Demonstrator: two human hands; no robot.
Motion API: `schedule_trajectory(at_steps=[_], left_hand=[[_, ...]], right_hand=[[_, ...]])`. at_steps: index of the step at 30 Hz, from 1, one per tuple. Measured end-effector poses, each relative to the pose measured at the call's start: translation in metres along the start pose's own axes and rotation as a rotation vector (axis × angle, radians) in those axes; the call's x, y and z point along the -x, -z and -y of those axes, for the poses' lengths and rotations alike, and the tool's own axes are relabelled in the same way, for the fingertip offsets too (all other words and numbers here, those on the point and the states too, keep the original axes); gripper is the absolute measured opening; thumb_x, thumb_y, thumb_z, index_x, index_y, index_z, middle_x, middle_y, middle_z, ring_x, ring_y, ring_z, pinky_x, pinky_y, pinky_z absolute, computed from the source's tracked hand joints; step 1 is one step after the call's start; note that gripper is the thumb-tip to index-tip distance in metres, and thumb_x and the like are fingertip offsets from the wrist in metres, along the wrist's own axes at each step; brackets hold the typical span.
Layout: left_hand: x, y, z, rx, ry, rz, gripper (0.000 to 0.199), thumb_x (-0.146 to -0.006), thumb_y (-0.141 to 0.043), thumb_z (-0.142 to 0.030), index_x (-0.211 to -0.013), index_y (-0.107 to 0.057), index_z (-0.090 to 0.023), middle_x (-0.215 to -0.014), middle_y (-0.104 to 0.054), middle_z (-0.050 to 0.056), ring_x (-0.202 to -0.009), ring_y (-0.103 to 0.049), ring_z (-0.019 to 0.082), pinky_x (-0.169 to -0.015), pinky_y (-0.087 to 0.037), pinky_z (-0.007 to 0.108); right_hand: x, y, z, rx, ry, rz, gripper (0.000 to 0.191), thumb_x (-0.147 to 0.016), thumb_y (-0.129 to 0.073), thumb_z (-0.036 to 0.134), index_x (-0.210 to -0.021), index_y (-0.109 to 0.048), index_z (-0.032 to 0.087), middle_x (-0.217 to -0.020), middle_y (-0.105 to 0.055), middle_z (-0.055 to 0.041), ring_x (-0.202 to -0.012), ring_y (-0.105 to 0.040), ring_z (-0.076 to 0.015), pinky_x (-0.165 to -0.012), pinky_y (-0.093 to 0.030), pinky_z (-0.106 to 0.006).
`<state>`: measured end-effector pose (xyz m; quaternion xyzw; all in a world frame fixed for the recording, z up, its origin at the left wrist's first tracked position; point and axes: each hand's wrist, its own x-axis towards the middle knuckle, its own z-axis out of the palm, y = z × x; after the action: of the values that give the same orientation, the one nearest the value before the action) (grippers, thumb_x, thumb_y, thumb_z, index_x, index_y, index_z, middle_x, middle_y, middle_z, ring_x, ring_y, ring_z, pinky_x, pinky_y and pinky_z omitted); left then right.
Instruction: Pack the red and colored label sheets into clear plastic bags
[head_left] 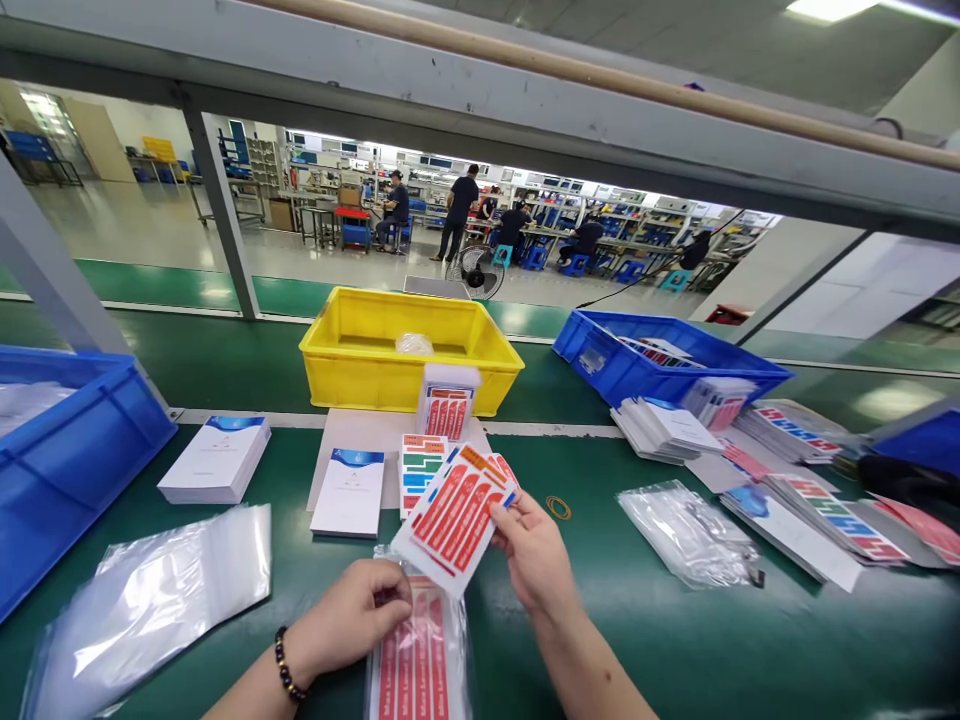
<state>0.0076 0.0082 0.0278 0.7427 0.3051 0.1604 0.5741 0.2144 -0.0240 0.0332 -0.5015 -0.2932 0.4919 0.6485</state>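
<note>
My right hand (534,550) pinches a few printed sticker sheets (459,520) by their right edge; the front sheet carries red strips and an orange patch. Below lies a clear plastic bag (420,640) with red-striped labels showing in it. My left hand (367,605), with a beaded bracelet (287,665) at the wrist, is closed at the upper left of that bag, fingertips at its mouth. Whatever is between those fingertips is mostly hidden, but the bag's edge runs up to them. Behind the sheets lies another sheet with green, blue and red blocks (420,470).
White booklets (349,495) lie beside a taller booklet stack (217,460). Clear bags (165,610) are at left, more bags (690,535) at right. A yellow bin (375,380) and blue bins (75,450) line the bench. Rubber bands (558,508) lie right of my hand.
</note>
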Motion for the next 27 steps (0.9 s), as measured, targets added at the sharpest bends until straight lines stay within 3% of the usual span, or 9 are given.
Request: schedule_trajectory(at_steps=[3,6,10,14,17,20,24,27], left_hand=[[0.001,0.003,0.0,-0.178,-0.133,0.026,0.019,-0.079,-0.052,-0.019,-0.064,-0.06,-0.014,-0.068,-0.057,0.004,-0.07,-0.05,0.015,-0.068,-0.036,0.022],[0.002,0.005,0.004,-0.14,-0.198,0.022,0.025,-0.084,-0.048,-0.027,-0.064,-0.058,-0.014,-0.071,-0.056,0.004,-0.072,-0.049,0.015,-0.069,-0.035,0.023],[0.002,0.005,0.008,-0.027,-0.14,-0.075,0.023,-0.081,-0.052,-0.029,-0.067,-0.06,-0.013,-0.084,-0.056,0.007,-0.079,-0.051,0.018,-0.073,-0.037,0.025],[-0.001,0.003,0.008,0.057,-0.071,-0.131,0.024,-0.078,-0.056,-0.031,-0.064,-0.061,-0.013,-0.082,-0.056,0.007,-0.078,-0.053,0.018,-0.073,-0.039,0.026],[-0.002,0.0,0.009,0.161,-0.038,-0.158,0.024,-0.076,-0.058,-0.033,-0.064,-0.061,-0.013,-0.084,-0.057,0.008,-0.078,-0.053,0.019,-0.072,-0.039,0.026],[-0.002,-0.003,0.012,0.239,-0.021,-0.182,0.026,-0.075,-0.06,-0.036,-0.066,-0.063,-0.012,-0.087,-0.057,0.009,-0.08,-0.053,0.02,-0.073,-0.04,0.027],[-0.002,-0.005,0.013,0.259,-0.02,-0.155,0.028,-0.074,-0.061,-0.039,-0.068,-0.066,-0.012,-0.088,-0.056,0.009,-0.08,-0.054,0.02,-0.075,-0.04,0.028],[-0.001,-0.005,0.011,0.302,-0.02,-0.177,0.026,-0.075,-0.061,-0.037,-0.068,-0.066,-0.013,-0.091,-0.055,0.009,-0.083,-0.053,0.02,-0.075,-0.04,0.027]], right_hand=[[-0.006,-0.002,0.002,-0.034,0.022,-0.006,0.048,-0.063,-0.074,0.041,-0.098,-0.053,0.015,-0.079,-0.066,-0.0049,-0.059,-0.059,-0.0143,-0.049,-0.044,-0.023],[-0.008,-0.003,-0.002,0.036,0.005,0.061,0.046,-0.065,-0.073,0.042,-0.096,-0.053,0.015,-0.076,-0.066,-0.0046,-0.058,-0.06,-0.0144,-0.05,-0.045,-0.023],[-0.009,0.0,-0.003,0.137,0.007,0.083,0.044,-0.065,-0.071,0.045,-0.093,-0.053,0.016,-0.078,-0.066,-0.0051,-0.062,-0.061,-0.017,-0.052,-0.047,-0.026],[-0.006,-0.004,-0.005,0.17,-0.061,0.19,0.045,-0.065,-0.071,0.046,-0.093,-0.051,0.018,-0.075,-0.066,-0.0028,-0.06,-0.061,-0.0171,-0.052,-0.047,-0.026],[-0.001,-0.007,-0.011,0.124,-0.082,0.25,0.054,-0.069,-0.069,0.041,-0.111,-0.043,0.02,-0.074,-0.065,-0.0006,-0.064,-0.062,-0.0173,-0.058,-0.048,-0.028],[0.003,-0.007,-0.017,0.082,-0.056,0.23,0.063,-0.071,-0.068,0.038,-0.122,-0.035,0.021,-0.077,-0.065,-0.0008,-0.072,-0.063,-0.0184,-0.068,-0.048,-0.032],[0.007,-0.004,-0.02,0.058,0.006,0.136,0.064,-0.072,-0.066,0.04,-0.126,-0.035,0.022,-0.081,-0.065,-0.0018,-0.075,-0.062,-0.0181,-0.07,-0.048,-0.032],[0.011,-0.003,-0.019,0.197,-0.021,0.258,0.055,-0.074,-0.063,0.041,-0.121,-0.045,0.02,-0.076,-0.064,-0.0027,-0.069,-0.06,-0.0172,-0.067,-0.048,-0.032]])
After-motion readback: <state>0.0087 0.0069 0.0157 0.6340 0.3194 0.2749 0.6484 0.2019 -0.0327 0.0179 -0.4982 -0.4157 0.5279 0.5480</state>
